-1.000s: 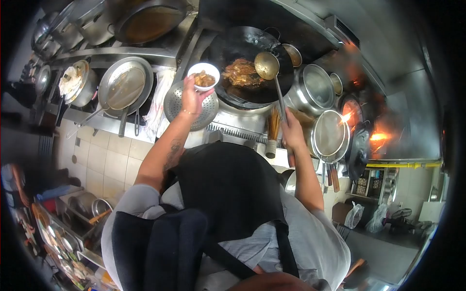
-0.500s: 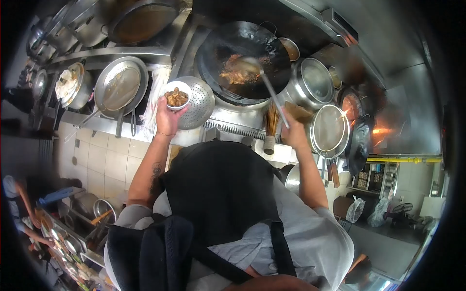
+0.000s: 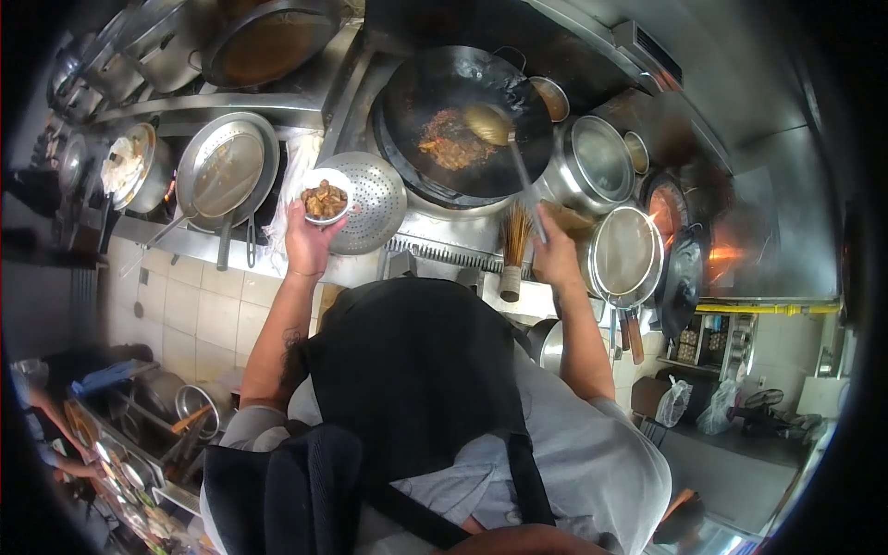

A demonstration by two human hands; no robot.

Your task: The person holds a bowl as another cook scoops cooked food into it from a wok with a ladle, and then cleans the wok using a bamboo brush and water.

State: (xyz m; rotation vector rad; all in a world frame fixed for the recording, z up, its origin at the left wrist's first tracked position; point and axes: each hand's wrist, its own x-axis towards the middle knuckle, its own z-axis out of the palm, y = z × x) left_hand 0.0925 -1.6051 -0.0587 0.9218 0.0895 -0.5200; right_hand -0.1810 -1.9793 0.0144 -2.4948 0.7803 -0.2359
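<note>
My left hand [image 3: 310, 242] is closed around a small white bowl [image 3: 326, 218] filled with brown chunks of food [image 3: 325, 199]. The bowl is held over the left part of a round perforated metal strainer [image 3: 372, 205]. In my right hand [image 3: 556, 252] is the long handle of a metal wok ladle [image 3: 487, 124]. Its rounded head is inside a large black wok [image 3: 462, 83], beside browned food bits [image 3: 453, 141] in the wok's middle. A bamboo wok brush [image 3: 513, 254] stands just left of my right hand.
Right of the wok are a metal pot [image 3: 601, 153] and a mesh strainer [image 3: 627, 254]. Flames [image 3: 726, 253] show farther right. Pans and a sieve [image 3: 228, 171] sit on the left burners. Another person's arm [image 3: 60, 421] shows at lower left.
My left hand has shifted slightly left and down with the bowl. The ladle head was blurred over the food and now appears clearly, slightly right of it.
</note>
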